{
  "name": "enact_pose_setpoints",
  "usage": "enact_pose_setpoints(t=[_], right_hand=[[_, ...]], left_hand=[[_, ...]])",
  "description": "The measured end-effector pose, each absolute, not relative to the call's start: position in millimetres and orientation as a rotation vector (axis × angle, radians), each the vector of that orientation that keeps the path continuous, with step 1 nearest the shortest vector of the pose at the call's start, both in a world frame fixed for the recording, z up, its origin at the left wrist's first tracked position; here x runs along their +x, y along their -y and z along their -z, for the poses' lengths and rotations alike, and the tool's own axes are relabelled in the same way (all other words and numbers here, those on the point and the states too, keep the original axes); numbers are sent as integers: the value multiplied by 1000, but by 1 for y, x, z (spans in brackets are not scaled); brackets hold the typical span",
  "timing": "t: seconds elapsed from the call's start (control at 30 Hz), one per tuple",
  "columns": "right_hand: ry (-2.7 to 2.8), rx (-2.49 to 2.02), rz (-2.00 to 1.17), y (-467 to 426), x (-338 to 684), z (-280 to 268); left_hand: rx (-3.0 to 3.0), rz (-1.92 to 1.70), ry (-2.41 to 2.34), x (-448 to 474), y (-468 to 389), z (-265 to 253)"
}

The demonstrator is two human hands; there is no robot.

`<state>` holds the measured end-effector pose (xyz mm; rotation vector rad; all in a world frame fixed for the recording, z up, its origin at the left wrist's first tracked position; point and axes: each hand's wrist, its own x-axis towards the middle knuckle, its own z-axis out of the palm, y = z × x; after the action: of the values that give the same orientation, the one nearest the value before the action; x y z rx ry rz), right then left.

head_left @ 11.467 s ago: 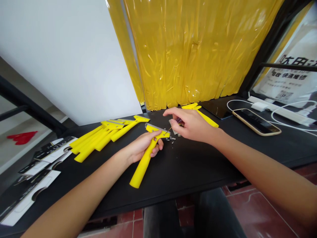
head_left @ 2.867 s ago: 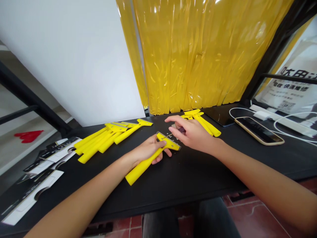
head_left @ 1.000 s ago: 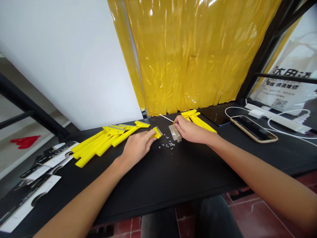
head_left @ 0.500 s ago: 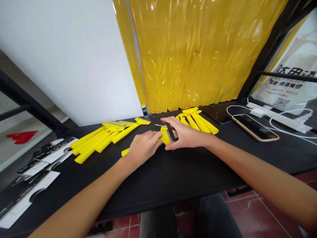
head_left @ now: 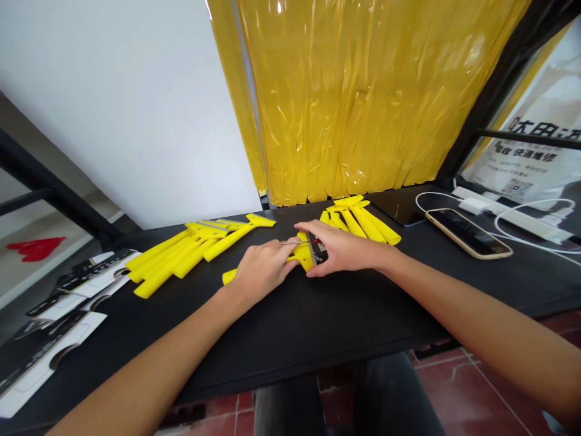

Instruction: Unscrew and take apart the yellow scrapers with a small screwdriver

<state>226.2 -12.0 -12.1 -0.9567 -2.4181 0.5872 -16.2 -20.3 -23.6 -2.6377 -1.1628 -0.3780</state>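
Note:
My left hand (head_left: 261,263) is closed round the handle of a yellow scraper (head_left: 305,254), whose butt end sticks out to the left of my wrist. The scraper's head points right, towards my right hand (head_left: 338,245). My right thumb and fingers grip the head's far and near ends. A small black printed piece (head_left: 321,251) sits against the head's metal edge, within that grip. A thin metal rod with a red end (head_left: 314,241) runs from my right palm across the head to my left fingers; its full shape is hidden.
Several yellow scrapers (head_left: 181,254) lie piled at left, and more yellow scrapers (head_left: 363,221) lie behind my right hand. Printed card sleeves (head_left: 68,345) are stacked far left. A phone (head_left: 467,233), a dark tablet-like slab (head_left: 399,208) and a white power strip (head_left: 512,215) with cables lie right.
The thin rod has swung down across the scraper head, its tip now by my left fingers. My right hand has closed in on the head's ends. My left hand has barely moved.

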Motion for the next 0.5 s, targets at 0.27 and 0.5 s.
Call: enact_pose_setpoints(t=[0.27, 0.5], right_hand=[[2409, -966, -540, 12, 227, 10], [2421, -976, -563, 13, 227, 7]], left_hand=[[-2605, 387, 1145, -16, 22, 20], [-2663, 473, 1088, -15, 24, 21]])
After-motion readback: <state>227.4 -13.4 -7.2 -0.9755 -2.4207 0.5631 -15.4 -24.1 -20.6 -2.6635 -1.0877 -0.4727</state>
